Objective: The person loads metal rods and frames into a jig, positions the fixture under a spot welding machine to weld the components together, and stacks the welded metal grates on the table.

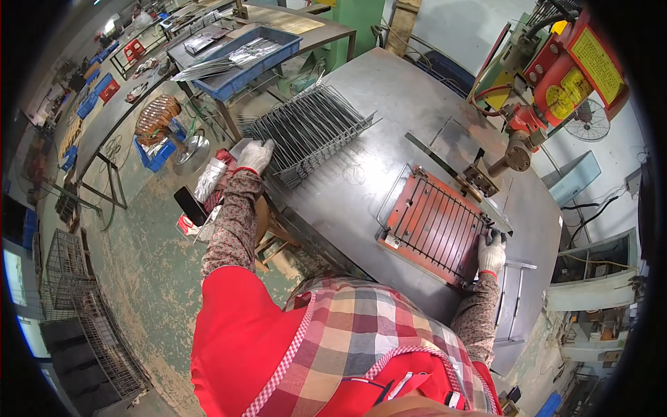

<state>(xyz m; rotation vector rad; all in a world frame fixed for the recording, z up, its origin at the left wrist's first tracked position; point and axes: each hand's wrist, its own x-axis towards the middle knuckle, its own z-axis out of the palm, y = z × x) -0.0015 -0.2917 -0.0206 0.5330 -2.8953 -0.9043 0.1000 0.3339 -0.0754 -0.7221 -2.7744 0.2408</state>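
Observation:
My left hand (256, 156), in a white glove, is at the left edge of a stack of thin grey metal wire pieces (313, 128). Its fingers curl in against the wires; what they pinch is hidden. On the right, my gloved right hand (492, 254) touches the right edge of a reddish-brown fixture plate (432, 226), with its fingers slightly apart. Dark parallel wires lie across this plate, and a bent wire frame (390, 201) runs along its left side. The plate lies flat on the steel table (361, 187).
A red and yellow machine head (570, 83) reaches over the table's far right, its metal clamp (479, 177) close behind the plate. Long metal bars (513, 299) lie right of my right hand. A blue tray (243, 62) of metal parts stands far left; a phone (190, 206) is by my left forearm.

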